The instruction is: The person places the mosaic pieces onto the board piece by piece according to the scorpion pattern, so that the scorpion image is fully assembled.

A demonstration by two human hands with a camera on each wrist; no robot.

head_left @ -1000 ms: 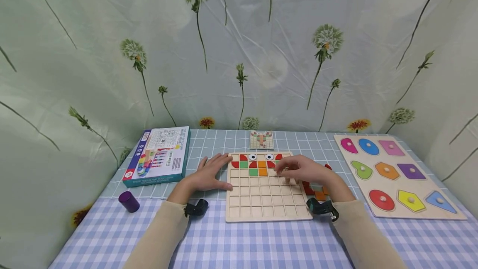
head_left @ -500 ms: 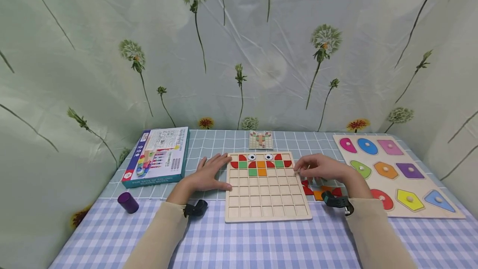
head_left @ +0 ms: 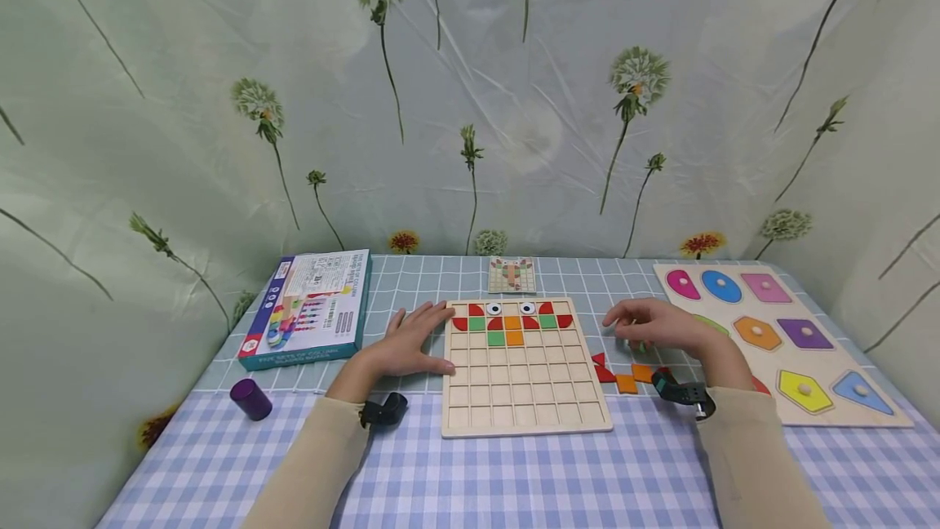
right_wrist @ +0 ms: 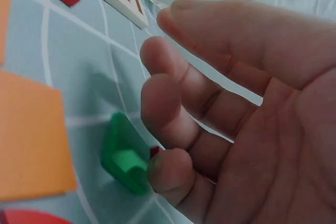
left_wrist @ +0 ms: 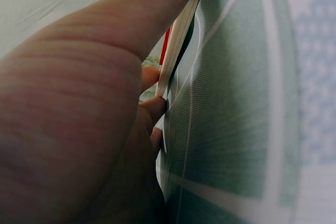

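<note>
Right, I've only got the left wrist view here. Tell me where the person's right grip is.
Observer: The head view shows the right grip off to the right of the wooden grid board.
Operator: Check whether it's carrying anything.
Observer: In the right wrist view its fingers are loosely curled, and I see nothing held between them and the thumb.
Operator: Name what lies nearest those fingertips.
Observer: A green tile on the cloth, close by the little finger; whether they touch, I can't tell.
</note>
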